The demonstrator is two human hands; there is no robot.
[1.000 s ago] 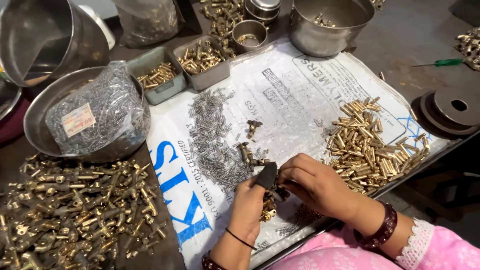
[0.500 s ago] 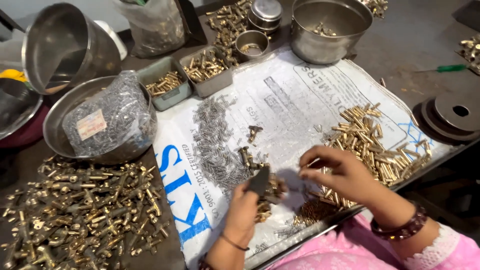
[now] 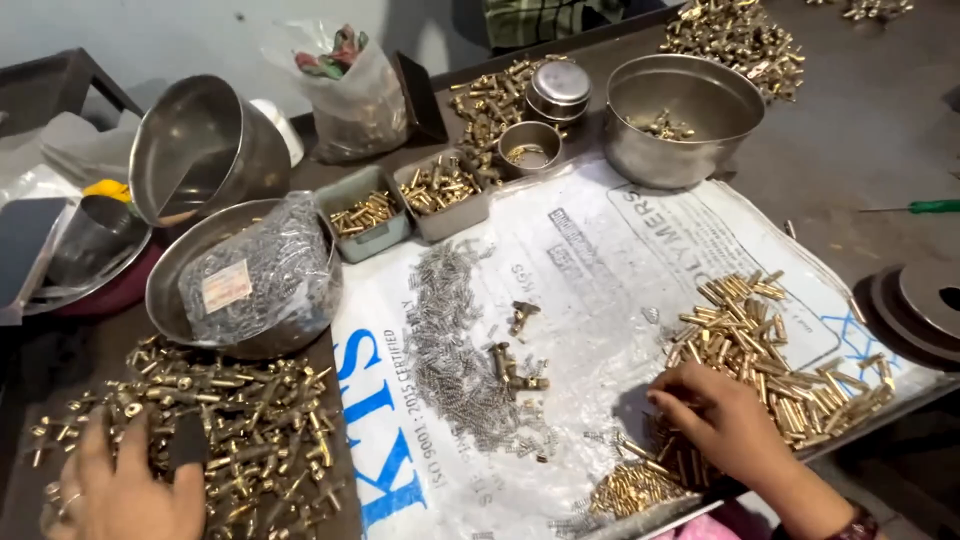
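Left hand [image 3: 125,490] flat on brass fittings [image 3: 230,420], fingers spread | right hand [image 3: 720,420] fingers curled, touching brass pins [image 3: 770,350] lying mostly diagonally

Back left: a tilted steel pot [image 3: 205,150] leans above a steel bowl [image 3: 170,290] holding a clear bag of small springs [image 3: 260,275].
Back centre: two grey trays [image 3: 405,200] hold brass bits; beside them sit a small steel cup [image 3: 530,143] and a lidded tin [image 3: 558,88].
Back right: a large steel bowl [image 3: 682,118] holds a few brass parts.
Right edge: a green-handled screwdriver [image 3: 915,207] lies on the tabletop [image 3: 850,150], with dark metal discs [image 3: 915,310] near it.
Sack middle: loose springs [image 3: 450,350] lie strewn on the printed white sack [image 3: 600,260].
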